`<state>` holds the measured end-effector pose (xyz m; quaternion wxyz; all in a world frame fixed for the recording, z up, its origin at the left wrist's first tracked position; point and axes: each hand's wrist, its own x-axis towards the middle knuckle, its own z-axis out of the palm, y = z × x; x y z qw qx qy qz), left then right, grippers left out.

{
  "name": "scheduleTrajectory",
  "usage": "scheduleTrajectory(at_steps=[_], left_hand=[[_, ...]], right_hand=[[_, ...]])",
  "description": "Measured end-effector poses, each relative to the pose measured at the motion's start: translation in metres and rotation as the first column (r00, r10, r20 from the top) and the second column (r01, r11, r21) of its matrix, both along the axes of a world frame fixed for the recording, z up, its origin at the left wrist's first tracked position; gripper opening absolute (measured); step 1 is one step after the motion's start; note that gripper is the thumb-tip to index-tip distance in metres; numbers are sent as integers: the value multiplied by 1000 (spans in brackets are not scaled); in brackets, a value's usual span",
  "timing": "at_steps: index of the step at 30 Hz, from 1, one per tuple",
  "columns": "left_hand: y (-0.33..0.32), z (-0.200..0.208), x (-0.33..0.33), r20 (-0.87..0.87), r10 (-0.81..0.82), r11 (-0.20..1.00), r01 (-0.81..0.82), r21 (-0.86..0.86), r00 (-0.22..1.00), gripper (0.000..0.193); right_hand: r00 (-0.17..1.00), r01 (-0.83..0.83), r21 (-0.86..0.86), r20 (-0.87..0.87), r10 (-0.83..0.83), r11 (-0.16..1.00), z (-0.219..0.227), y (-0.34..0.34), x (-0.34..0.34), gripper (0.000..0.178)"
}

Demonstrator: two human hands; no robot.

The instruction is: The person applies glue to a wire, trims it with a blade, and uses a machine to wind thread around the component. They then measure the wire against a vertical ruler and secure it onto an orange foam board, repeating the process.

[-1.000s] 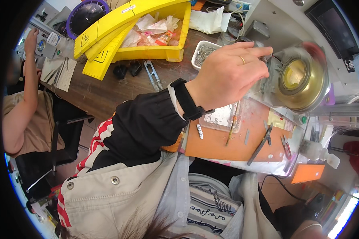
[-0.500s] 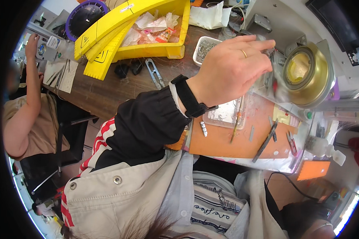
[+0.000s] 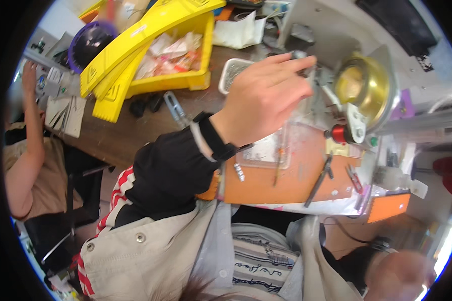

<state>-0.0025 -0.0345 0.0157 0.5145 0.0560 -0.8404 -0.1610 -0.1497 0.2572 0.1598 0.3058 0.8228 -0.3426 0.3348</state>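
My left hand (image 3: 266,98), in a black sleeve and black wristband, reaches over the bench with its back up. Its fingers are stretched out and apart beside a metal bench device. The fingertips come close to a small dark part (image 3: 299,54); contact is unclear and the palm is hidden. Right of the hand stand a brass-coloured round pot (image 3: 374,83) and a white metal lever (image 3: 355,123) with a red knob (image 3: 339,133). Below the hand, a clear tray (image 3: 258,153) lies on an orange mat (image 3: 258,188). A blurred skin-coloured shape at lower right may be my right hand (image 3: 401,275); no fingers can be made out.
A yellow bin (image 3: 186,83) with wrappers and yellow strips sits far left. A white dish (image 3: 232,75) of small metal bits is behind my hand. Tweezers (image 3: 319,180) and red-handled pliers (image 3: 355,179) lie on the mat. A co-worker's arm (image 3: 32,130) is at left.
The view has shifted, moving the bench leftward in the picture. The lever with the red knob, smeared earlier, now shows in front of the pot. My left hand remains stretched out by the device.
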Motion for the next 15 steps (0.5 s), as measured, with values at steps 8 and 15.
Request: scheduleTrajectory(at_steps=[8,15], left_hand=[[-2,10,7,95,83,995,-78,-59,992,10],[3,10,1,100,63,998,-60,-28,993,10]], right_hand=[[-213,-761,-190,976,37,620,-70,-54,16,57],[-433,-788,-394,901,31,473,-65,-57,13,57]])
